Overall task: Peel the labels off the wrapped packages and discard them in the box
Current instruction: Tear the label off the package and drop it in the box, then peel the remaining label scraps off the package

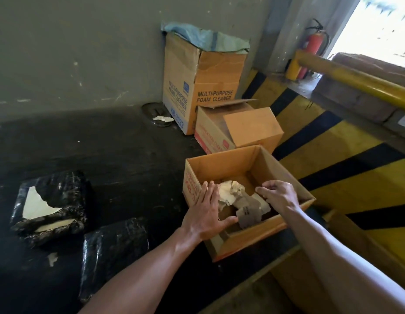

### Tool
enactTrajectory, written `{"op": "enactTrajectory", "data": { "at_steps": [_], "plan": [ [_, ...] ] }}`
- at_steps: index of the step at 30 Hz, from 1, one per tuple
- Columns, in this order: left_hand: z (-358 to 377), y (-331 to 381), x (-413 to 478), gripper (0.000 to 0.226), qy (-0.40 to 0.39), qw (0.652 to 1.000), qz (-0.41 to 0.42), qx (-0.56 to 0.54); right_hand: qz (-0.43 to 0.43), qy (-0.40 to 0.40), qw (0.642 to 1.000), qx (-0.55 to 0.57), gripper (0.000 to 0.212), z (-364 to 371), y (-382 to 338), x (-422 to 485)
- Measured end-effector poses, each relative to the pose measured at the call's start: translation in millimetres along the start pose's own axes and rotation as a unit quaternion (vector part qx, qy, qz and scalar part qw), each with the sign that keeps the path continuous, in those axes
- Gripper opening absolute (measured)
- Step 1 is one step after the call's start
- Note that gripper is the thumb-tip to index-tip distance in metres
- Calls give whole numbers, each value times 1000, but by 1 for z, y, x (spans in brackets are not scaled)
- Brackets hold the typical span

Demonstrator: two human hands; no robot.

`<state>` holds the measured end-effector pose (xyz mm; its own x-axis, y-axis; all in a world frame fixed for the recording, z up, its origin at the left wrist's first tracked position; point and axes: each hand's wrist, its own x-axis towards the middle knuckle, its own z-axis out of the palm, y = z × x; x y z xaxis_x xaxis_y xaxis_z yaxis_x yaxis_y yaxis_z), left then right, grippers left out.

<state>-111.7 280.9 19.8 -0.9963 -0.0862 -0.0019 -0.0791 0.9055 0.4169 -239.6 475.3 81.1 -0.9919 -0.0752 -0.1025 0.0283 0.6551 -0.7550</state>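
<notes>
An open cardboard box (224, 165) stands on the dark floor and holds several crumpled, peeled labels (236, 196). My left hand (208, 211) rests flat over the box's near left rim, fingers spread, holding nothing. My right hand (278, 194) hovers over the box's right side, fingers loosely curled and empty. At the left lies a black wrapped package (67, 189) with a torn white label remnant (36, 206) still stuck on it. A second black wrapped package (113, 248) lies nearer me, without any label showing.
A tall foam cleaner box (197, 87) with a bag liner and a smaller flapped box (237, 130) stand behind. Yellow-black hazard stripes (333, 155) and a yellow rail (355, 75) run along the right. A paper scrap (52, 258) lies on the floor.
</notes>
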Motion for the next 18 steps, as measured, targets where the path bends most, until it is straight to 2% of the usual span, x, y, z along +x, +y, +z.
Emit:
{"op": "enactTrajectory", "data": {
  "at_steps": [4,9,12,18],
  "plan": [
    [-2,-2,2,116,1,1000,-1,-16,-9,-6,1000,-1,27,3,-6,-1],
    [-27,-18,-10,112,0,989,-35,-143,-45,-24,999,-9,31,16,-34,-9],
    [-52,-55,-28,114,41,979,-80,-185,-67,-41,997,-17,32,38,-61,-13],
    [-97,-170,-94,106,121,956,-201,-175,-132,-102,986,-13,18,131,-139,-30]
  ]
}}
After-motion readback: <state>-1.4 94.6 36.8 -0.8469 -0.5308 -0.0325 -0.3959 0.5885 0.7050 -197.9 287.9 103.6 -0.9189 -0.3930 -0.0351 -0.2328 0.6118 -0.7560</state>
